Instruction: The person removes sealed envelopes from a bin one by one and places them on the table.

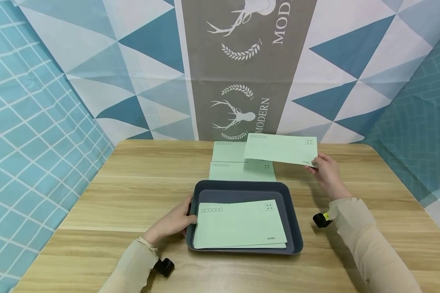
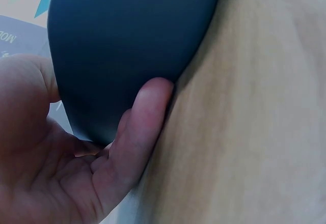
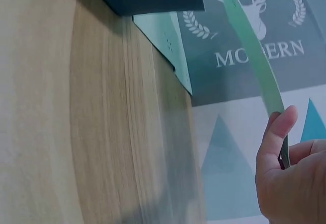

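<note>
A dark grey-blue tray [image 1: 293, 228] lies on the wooden table with a stack of pale green envelopes [image 1: 238, 224] in it. My left hand [image 1: 174, 219] grips the tray's left side, thumb over the rim; in the left wrist view its fingers [image 2: 147, 117] lie along the outer wall. Between thumb and fingers, my right hand [image 1: 328, 175] pinches the lower right corner of one green envelope [image 1: 282, 148]. That envelope is raised off the table, seen nearly edge-on in the right wrist view. Behind the tray, two more envelopes [image 1: 238, 171] lie on the table, partly covered.
The wooden table [image 1: 132, 195] reaches back to a patterned cloth backdrop [image 1: 242, 69] with deer heads and triangles. Blue tiled-pattern cloth [image 1: 29, 142] hangs at the left side. A black wrist camera [image 1: 164, 267] is strapped at the left wrist, another [image 1: 320, 220] at the right.
</note>
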`<state>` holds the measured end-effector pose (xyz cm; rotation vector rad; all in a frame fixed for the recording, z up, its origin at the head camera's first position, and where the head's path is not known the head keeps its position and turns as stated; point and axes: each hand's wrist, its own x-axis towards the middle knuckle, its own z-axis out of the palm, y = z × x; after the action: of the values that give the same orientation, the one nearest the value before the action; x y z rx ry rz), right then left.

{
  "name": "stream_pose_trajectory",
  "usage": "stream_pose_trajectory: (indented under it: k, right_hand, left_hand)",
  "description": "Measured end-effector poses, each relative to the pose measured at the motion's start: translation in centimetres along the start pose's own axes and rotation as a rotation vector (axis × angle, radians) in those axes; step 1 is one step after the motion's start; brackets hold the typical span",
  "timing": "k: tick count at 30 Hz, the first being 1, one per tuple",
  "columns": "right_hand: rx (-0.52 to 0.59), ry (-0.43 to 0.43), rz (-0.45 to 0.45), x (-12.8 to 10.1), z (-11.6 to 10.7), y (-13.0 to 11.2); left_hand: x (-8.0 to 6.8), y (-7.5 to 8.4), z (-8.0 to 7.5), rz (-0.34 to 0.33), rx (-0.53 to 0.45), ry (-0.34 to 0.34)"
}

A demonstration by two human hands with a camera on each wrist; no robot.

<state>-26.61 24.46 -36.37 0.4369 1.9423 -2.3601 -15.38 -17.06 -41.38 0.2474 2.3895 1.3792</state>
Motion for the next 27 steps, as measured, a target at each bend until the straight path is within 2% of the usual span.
stream_pose_trajectory:
  k: [4,9,12,16,27]
  right_hand:
    - [0.038,0.012,0.044,0.6,-0.6,-0.1]
    - [0.139,0.022,0.089,0.9,-1.6,-0.2]
    - [0.201,0.033,0.114,0.9,-1.9,-0.2]
    - [0.257,0.036,0.132,0.9,-2.2,-0.2]
    - [0.377,0.073,0.201,1.4,-2.7,-0.5]
  left_hand:
    - [-0.2,0.3,0.1,0.0,0.015,0.005]
    - [-1.0,1.9,0.0,-0.001,0.025,0.003]
    - [-0.7,1.4,-0.1,0.015,0.025,-0.003]
    - [0.0,0.0,-0.1,0.024,0.019,-0.005]
    - [0.1,0.0,0.0,0.016,0.037,0.006]
